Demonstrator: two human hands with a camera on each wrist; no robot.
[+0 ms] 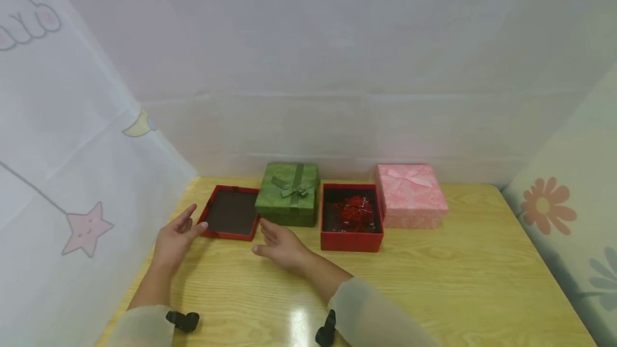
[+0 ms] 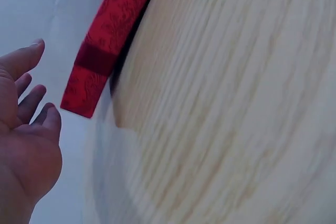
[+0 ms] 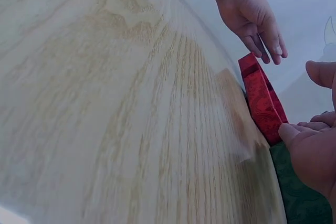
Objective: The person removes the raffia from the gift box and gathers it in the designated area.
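A red box lid (image 1: 233, 212) lies inside-up at the left of the table, its dark lining showing. My left hand (image 1: 174, 241) is by its left edge with fingers extended, seemingly just apart from it in the left wrist view, where the lid's patterned side (image 2: 118, 30) shows. Near the lid's right front corner is my right hand (image 1: 285, 248), fingers loosely extended and holding nothing. In the right wrist view, the right hand (image 3: 315, 156) overlaps the lid's end (image 3: 262, 103); whether it touches, I cannot tell.
Right of the lid stands a closed green gift box (image 1: 288, 197) with a bow. Beyond it, an open red box (image 1: 352, 241) holds red shredded filler (image 1: 356, 213). A closed pink box (image 1: 412, 197) stands beside that. White cloth (image 1: 308, 68) hangs behind the wooden table (image 1: 458, 283).
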